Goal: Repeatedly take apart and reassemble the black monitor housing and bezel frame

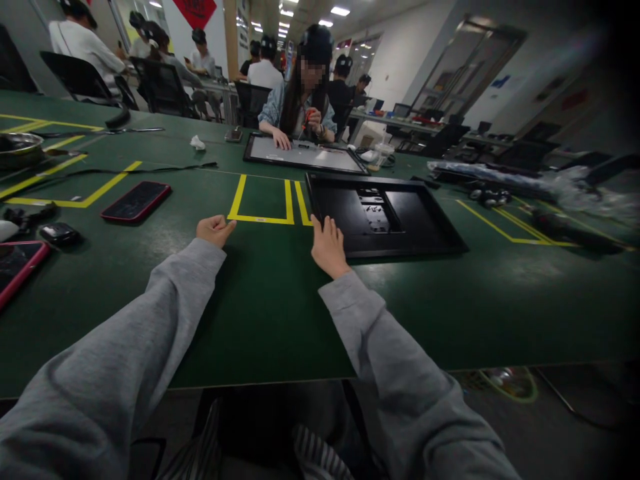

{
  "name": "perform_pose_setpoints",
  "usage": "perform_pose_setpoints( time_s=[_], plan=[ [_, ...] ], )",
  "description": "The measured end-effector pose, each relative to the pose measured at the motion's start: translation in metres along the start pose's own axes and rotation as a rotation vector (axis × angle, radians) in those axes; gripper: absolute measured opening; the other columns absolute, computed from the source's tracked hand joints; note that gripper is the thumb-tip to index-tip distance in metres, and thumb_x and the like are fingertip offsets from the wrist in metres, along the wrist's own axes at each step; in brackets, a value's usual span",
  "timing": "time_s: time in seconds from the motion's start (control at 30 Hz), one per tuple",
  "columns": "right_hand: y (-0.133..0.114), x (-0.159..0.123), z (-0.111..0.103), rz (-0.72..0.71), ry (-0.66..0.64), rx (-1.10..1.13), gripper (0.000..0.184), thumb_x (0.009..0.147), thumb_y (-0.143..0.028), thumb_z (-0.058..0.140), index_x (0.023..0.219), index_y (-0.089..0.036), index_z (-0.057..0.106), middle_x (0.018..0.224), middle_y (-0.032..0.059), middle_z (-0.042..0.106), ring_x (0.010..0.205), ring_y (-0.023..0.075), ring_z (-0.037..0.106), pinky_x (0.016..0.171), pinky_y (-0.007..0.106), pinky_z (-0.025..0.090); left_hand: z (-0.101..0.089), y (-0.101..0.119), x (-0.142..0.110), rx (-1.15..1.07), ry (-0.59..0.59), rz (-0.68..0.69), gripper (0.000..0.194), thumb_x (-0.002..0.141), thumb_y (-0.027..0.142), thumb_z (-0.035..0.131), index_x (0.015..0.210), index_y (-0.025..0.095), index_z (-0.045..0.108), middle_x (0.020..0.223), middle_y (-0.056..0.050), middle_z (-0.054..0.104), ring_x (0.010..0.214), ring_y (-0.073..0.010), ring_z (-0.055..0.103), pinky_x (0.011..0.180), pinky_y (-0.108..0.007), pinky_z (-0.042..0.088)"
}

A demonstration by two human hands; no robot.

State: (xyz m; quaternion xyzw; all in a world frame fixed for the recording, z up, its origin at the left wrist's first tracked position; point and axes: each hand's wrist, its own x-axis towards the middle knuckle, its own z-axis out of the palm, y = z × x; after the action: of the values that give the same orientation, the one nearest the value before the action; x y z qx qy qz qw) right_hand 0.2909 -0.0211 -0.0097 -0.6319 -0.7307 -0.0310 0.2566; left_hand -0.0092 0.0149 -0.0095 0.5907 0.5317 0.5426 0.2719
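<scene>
Two bare hands in grey sleeves reach over a dark green tabletop (270, 300). The left hand (216, 231) is curled into a loose fist, thumb pointing right, just beside the near left corner of a yellow tape outline (261, 219); whether it holds anything small cannot be told. The right hand (329, 247) is open, palm down, its fingers slightly parted over the left rim of a shallow, black rectangular casing (425, 227); firm contact cannot be confirmed.

The casing lies flat on the tabletop, right of the tape outline, open side up, with metal fittings (377, 217) in its middle. To the left are a dark-screened phone in a pinkish-red case (137, 202), a small glossy black object (60, 233) and, at the picture's edge, a red-rimmed device (17, 267).

Across the tabletop, a person in a light blue top (274, 107) has one hand on a grey panel with a black border (310, 155) and an orange-red tool (307, 119) in the other. A crumpled white tissue (197, 143) lies left of that panel. Clear plastic wrapping (575, 190) lies at the far right
</scene>
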Motion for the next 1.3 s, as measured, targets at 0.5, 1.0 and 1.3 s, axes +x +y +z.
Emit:
perform_pose_setpoints(
  time_s=[0.5, 1.0, 1.3],
  plan=[
    [0.176, 0.000, -0.038, 0.406, 0.116, -0.280, 0.053, 0.092, -0.041, 0.050, 0.138, -0.013, 0.051, 0.146, 0.0222, 0.048, 0.133, 0.0368, 0.039, 0.101, 0.055, 0.037, 0.003, -0.005, 0.005, 0.045, -0.022, -0.035, 0.049, 0.071, 0.024, 0.068, 0.049, 0.022, 0.024, 0.045, 0.007, 0.027, 0.045, -0.0067, 0.024, 0.047, -0.024, 0.021],
    [0.167, 0.003, -0.044, 0.300, 0.213, -0.282, 0.057, 0.082, -0.023, 0.054, 0.138, -0.014, 0.049, 0.134, 0.0219, 0.048, 0.125, 0.0364, 0.040, 0.098, 0.052, 0.040, 0.004, -0.007, 0.006, 0.080, -0.059, -0.019, 0.050, 0.071, 0.029, 0.067, 0.049, 0.023, 0.023, 0.046, 0.006, 0.026, 0.047, -0.0079, 0.024, 0.047, -0.025, 0.021],
    [0.167, 0.009, -0.044, 0.204, 0.182, -0.226, 0.059, 0.077, -0.011, 0.048, 0.135, -0.010, 0.053, 0.122, 0.0189, 0.062, 0.114, 0.0329, 0.052, 0.098, 0.050, 0.043, 0.003, -0.002, 0.005, 0.136, -0.075, -0.019, 0.049, 0.070, 0.031, 0.067, 0.048, 0.022, 0.024, 0.045, 0.007, 0.026, 0.047, -0.0082, 0.024, 0.048, -0.025, 0.022]
  ],
)
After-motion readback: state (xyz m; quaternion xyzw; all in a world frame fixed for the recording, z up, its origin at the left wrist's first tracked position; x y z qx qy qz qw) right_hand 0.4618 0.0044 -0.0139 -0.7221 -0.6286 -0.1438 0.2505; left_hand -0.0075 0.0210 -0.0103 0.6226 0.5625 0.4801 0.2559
